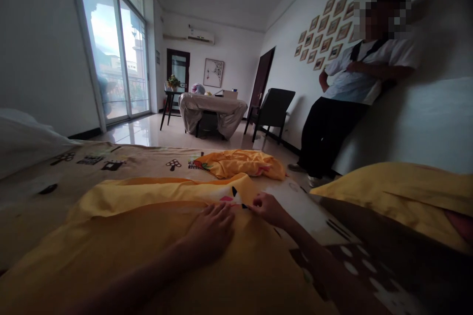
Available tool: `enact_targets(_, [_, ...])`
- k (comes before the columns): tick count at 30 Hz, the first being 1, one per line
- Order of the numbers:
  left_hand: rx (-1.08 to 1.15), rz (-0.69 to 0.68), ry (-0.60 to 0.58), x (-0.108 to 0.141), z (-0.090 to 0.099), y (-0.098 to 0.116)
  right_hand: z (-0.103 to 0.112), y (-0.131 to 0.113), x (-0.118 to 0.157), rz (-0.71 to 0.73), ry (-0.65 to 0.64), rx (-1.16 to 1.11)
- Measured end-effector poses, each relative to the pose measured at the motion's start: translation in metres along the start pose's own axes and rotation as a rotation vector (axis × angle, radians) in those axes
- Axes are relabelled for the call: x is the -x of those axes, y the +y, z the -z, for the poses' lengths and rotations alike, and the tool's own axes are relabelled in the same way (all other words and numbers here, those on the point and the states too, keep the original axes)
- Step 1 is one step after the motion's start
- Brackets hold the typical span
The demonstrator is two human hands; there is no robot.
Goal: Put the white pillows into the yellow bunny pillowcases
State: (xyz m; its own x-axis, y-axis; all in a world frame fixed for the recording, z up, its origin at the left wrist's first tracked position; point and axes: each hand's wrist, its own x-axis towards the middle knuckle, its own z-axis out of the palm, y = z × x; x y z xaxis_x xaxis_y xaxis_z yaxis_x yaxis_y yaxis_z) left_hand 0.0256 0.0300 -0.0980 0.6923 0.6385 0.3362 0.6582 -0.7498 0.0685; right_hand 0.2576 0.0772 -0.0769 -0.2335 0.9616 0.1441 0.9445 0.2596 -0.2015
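Basically, everything in my head view centres on the yellow cloth (148, 226), which lies broad across the bed (125, 172) from the near edge to past the middle, loosely folded along its far side, perhaps laid out so widely so that this fold is within reach. My hands are apart, though near each other. The left hand (213, 229) lies palm down over the fold, fingers stretched, probably pressing to keep the fabric from sliding. Just beside it, the right hand (266, 209) has its fingers curled and seemingly pinched on the cloth's edge, right by the printed face (227, 199); a fingertip hold like that suits something thin, I'd say. Beyond the fold, near the bed's far edge, sits a crumpled orange bundle (246, 163), likely put there to be out of my way. Along the right edge rests a yellow heap (402, 189), too dim for me to name surely, and white bedding (25, 135) rises by the far left corner. Past the far right corner a person (351, 78) stands by the wall, well apart from my hands.
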Motion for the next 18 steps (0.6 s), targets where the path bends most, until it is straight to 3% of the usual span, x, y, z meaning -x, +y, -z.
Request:
enact_targets(3, [0.003, 0.018, -0.02, 0.002, 0.001, 0.0, -0.008, 0.01, 0.008, -0.049, 0.008, 0.116])
enact_targets(7, [0.007, 0.025, -0.059, 0.0, 0.006, 0.004, -0.014, 0.007, 0.016, -0.103, 0.043, 0.258])
enact_targets(10, [-0.032, 0.013, -0.022, 0.013, 0.02, -0.01, -0.009, 0.002, 0.018, -0.123, 0.073, 0.324])
enact_targets(14, [-0.211, 0.193, 0.117, 0.068, 0.053, -0.075, -0.005, 0.003, 0.02, -0.063, 0.091, 0.35])
enact_targets(16, [-0.265, 0.361, 0.08, 0.107, 0.067, -0.117, -0.013, 0.004, 0.021, 0.004, 0.086, 0.345])
enact_targets(18, [-0.214, 0.538, -0.05, 0.145, 0.071, -0.152, -0.027, 0.002, 0.019, 0.056, 0.073, 0.344])
